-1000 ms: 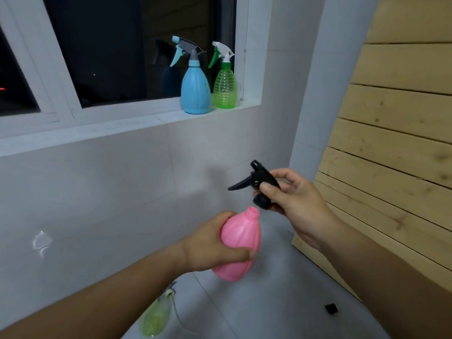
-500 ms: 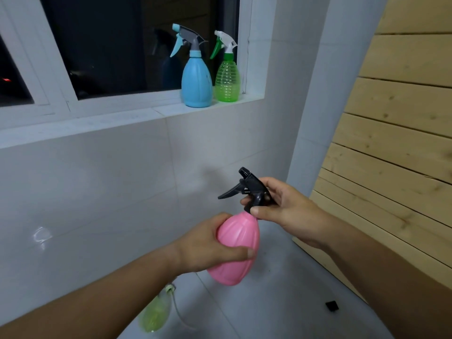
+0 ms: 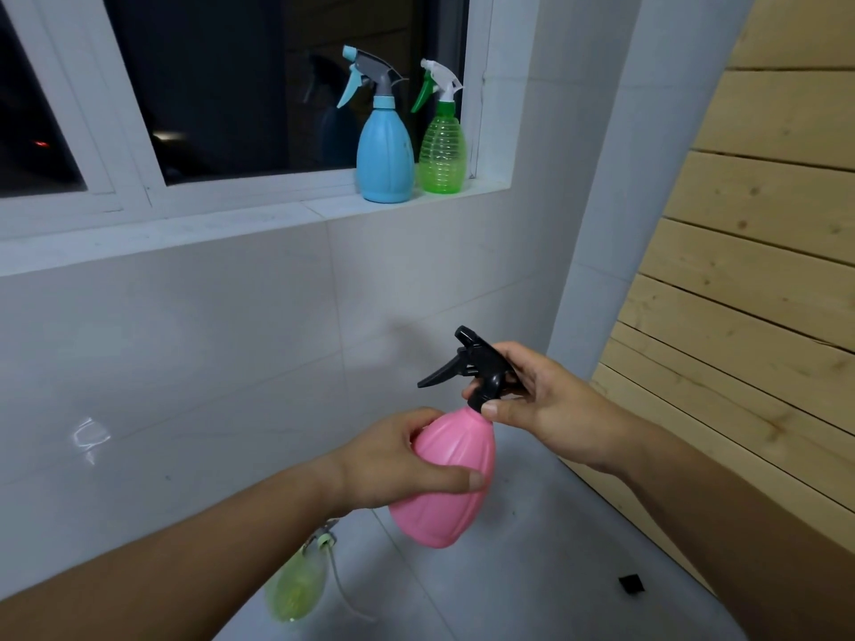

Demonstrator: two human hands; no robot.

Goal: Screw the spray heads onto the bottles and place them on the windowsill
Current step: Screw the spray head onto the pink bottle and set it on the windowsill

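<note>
My left hand (image 3: 393, 460) grips the belly of a pink bottle (image 3: 451, 483), held in the air and tilted slightly right. A black spray head (image 3: 476, 372) sits on the bottle's neck, and my right hand (image 3: 546, 404) pinches its collar with thumb and fingers. On the white windowsill (image 3: 259, 219) stand a blue bottle (image 3: 385, 150) with a grey and blue spray head and, to its right, a clear green bottle (image 3: 442, 155) with a white and green head. A yellow-green bottle (image 3: 298, 587) lies on the floor below my left forearm, a thin tube beside it.
A white tiled wall (image 3: 208, 344) runs under the sill. A wooden plank wall (image 3: 749, 252) rises on the right. A small black piece (image 3: 630, 584) lies on the grey floor (image 3: 532, 594).
The black spray head came down from beside the bottle's mouth onto its neck. My right hand shifted its grip to the collar. The view moved closer to the sill.
</note>
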